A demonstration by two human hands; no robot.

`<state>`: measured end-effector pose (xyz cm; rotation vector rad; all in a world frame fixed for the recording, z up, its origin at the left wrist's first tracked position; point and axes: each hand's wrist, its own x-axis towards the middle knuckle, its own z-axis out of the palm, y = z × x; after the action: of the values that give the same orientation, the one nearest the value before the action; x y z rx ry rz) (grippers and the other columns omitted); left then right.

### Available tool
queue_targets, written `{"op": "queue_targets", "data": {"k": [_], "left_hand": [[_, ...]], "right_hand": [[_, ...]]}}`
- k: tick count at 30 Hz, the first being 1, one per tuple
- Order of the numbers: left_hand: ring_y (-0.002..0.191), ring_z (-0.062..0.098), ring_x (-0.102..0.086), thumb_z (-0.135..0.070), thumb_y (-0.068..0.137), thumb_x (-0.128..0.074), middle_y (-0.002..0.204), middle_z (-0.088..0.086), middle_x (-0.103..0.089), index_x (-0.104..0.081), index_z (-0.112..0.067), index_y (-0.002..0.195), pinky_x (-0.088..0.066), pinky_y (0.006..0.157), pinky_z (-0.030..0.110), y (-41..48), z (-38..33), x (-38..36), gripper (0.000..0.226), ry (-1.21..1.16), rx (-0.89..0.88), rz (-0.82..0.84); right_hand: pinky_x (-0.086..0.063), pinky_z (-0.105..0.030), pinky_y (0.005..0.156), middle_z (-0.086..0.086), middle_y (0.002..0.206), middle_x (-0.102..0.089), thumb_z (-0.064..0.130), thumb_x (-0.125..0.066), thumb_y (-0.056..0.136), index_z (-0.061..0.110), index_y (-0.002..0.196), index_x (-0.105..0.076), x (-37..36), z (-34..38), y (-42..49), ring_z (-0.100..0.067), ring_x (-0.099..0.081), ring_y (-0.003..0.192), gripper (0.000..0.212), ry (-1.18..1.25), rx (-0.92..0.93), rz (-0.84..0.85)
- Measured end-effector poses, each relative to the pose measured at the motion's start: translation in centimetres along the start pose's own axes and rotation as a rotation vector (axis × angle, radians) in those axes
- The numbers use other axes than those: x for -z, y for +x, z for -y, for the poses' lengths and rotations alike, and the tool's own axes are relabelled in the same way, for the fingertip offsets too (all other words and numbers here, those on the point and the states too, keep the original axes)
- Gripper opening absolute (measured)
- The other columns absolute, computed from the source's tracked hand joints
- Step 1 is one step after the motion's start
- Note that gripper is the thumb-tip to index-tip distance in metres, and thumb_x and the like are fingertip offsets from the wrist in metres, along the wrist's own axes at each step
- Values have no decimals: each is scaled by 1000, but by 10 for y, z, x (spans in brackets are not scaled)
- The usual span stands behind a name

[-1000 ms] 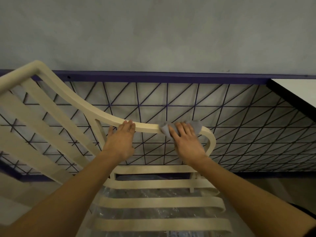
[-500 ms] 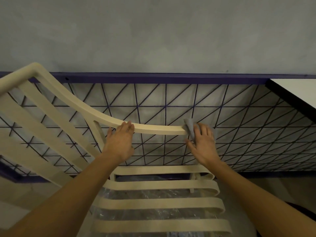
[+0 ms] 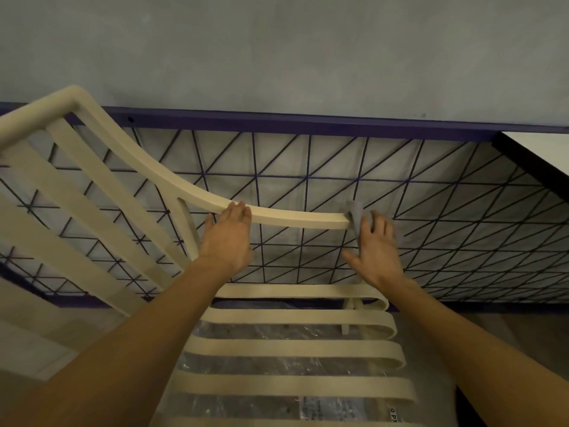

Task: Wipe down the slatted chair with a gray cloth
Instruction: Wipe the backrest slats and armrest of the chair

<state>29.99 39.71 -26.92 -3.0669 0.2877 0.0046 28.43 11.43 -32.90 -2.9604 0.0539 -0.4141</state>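
Note:
The cream slatted chair (image 3: 295, 346) stands below me, its curved armrest (image 3: 295, 217) running from the backrest at upper left towards the right. My left hand (image 3: 227, 238) rests on the armrest's middle, fingers laid flat over the rail. My right hand (image 3: 374, 251) presses the gray cloth (image 3: 355, 214) against the armrest's front end with fingers extended and thumb spread. The hand and cloth hide the downward bend of the armrest there.
A dark purple wire-grid panel (image 3: 308, 180) with a purple top rail stands right behind the armrest, against a grey wall. A white tabletop with a dark edge (image 3: 535, 149) juts in at the right. Clear plastic wrap (image 3: 277, 365) lies under the seat slats.
My right hand has slid the cloth to the right along the armrest, from its top surface onto the front end. My left hand has stayed on the rail.

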Motion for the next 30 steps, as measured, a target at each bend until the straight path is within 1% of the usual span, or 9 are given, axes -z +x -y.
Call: {"op": "queue_targets", "data": {"k": [3,7,13,16,19,22,24,26,30], "left_hand": [[148,21,-8,-27,90,-56,160,2,-9,-10,-12,153,-16,118,49,0,1,0,80,-7,-8,-14],[147,21,-9,-26,89,-58,160,2,-11,-13,-12,153,-16,118,49,0,4,-1,79,-45,-23,-24],[147,20,-12,-26,85,-60,160,2,-14,-17,-14,152,-17,118,49,0,8,1,81,-110,-58,-35],[143,21,-23,-28,82,-63,154,3,-25,-19,-15,151,-25,115,46,-2,8,-1,82,-156,-68,-96],[137,23,-30,-34,79,-65,146,5,-32,-19,-14,149,-32,109,44,-1,3,-1,87,-105,-66,-123],[135,24,-29,-32,78,-64,144,6,-30,-18,-13,149,-33,108,45,-1,1,-2,87,-37,-61,-100],[137,25,-25,-31,79,-63,147,6,-25,-16,-14,150,-32,109,45,-1,2,-2,86,27,-52,-75],[138,25,-23,-33,80,-62,149,6,-21,-14,-13,150,-31,109,46,-1,0,-2,87,67,-43,-57],[137,26,-22,-35,81,-61,149,8,-19,-13,-12,149,-32,110,47,0,-5,-2,86,94,-26,-60]], "right_hand": [[-14,-54,117,-17,149,-23,57,-59,79,16,147,-23,-2,15,6,-39,-17,139,87,-110,107,-7],[-10,-58,116,-20,144,-33,60,-54,79,12,149,-21,-7,54,12,-41,-23,137,91,-231,262,-6],[-4,-57,117,-20,146,-28,56,-53,80,13,152,-9,-22,134,22,-42,-21,137,94,-144,330,16],[-6,-57,117,-21,145,-29,55,-54,79,11,152,-13,-27,156,24,-43,-24,135,94,-118,344,20],[-8,-55,117,-20,145,-30,52,-56,79,11,151,-16,-28,156,25,-41,-26,135,92,-99,363,17],[-13,-48,116,-16,145,-33,45,-56,81,15,150,-20,-25,140,27,-36,-28,134,83,-52,408,1],[-18,-45,113,-14,140,-38,43,-52,85,17,149,-24,-22,126,28,-34,-33,129,74,-20,417,-36],[-21,-44,111,-12,136,-42,48,-46,91,18,148,-28,-20,109,27,-33,-37,125,67,14,393,-72],[-24,-43,110,-9,132,-47,54,-29,97,20,145,-34,-13,78,24,-29,-39,122,58,68,338,-90]]}}
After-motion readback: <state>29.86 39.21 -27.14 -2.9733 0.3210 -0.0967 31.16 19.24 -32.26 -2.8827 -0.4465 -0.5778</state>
